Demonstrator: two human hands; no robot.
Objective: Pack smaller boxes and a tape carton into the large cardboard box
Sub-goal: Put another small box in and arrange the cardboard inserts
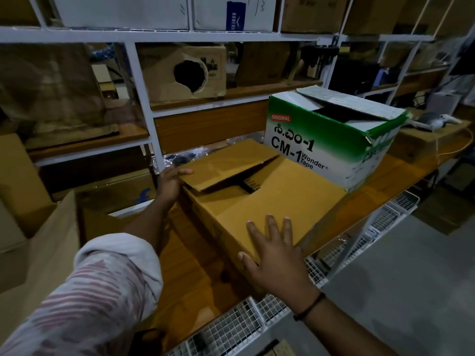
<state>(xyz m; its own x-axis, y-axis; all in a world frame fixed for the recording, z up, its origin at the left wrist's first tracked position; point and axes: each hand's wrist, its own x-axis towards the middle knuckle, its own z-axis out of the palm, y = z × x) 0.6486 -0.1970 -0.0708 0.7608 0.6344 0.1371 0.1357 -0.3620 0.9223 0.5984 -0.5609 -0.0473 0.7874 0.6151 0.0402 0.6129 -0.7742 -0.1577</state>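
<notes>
A dim storeroom. A wooden bench point(185, 273) with an orange-brown top runs from the near left towards the far right, with white wire mesh point(231, 327) hanging along its front edge and grey floor point(411, 278) beyond that edge on the right. Behind the bench's back edge stands a white metal rack point(138, 80) filled with cartons, one of them a carton with a torn round hole point(164, 73). Crumpled clear plastic point(185, 155) lies at the back edge.

A brown box point(270, 196) sits mid-bench, reaching to the front edge, with its top flaps partly raised. The left hand point(171, 182) grips the corner of the box's far-left flap, one finger lying over it. The right hand point(277, 258) lies flat and spread on the box's near top corner, thumb down its side, holding nothing.

The green-and-white tape carton point(321, 140), its top flaps loose, stands on the bench touching the brown box's far right side. Off the bench's left end stands the large cardboard box point(59, 227), open, with a flap upright
</notes>
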